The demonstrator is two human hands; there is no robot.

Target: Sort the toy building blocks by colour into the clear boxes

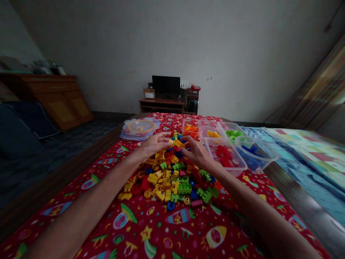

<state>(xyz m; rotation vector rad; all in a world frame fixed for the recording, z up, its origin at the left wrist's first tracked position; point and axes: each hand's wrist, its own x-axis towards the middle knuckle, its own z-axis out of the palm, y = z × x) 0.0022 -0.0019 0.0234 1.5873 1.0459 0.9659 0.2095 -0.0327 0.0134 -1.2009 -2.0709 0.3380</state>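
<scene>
Left hand point(155, 144) and right hand point(196, 153) pinching yellow brick point(178, 143), brick pile point(172, 181) 6 o'clock, clear tubs point(235, 168) 3 o'clock

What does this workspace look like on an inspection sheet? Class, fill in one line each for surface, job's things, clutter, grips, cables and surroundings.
Surface: red cloth printed with rockets and stars, covering a tabletop.
Job's things: heap of loose blocks in mixed colours; five clear tubs behind it, each holding a single colour: orange, yellow, green, red, blue.
Clutter: stack of tub lids at the far left of the cloth.
Grips: left hand and right hand meet above the heap, fingertips closed on one yellow block.
Cables: nothing seen.
Surroundings: dark monitor on a low desk by the wall; wooden cabinet to the left; patterned blue sheet to the right.
</scene>
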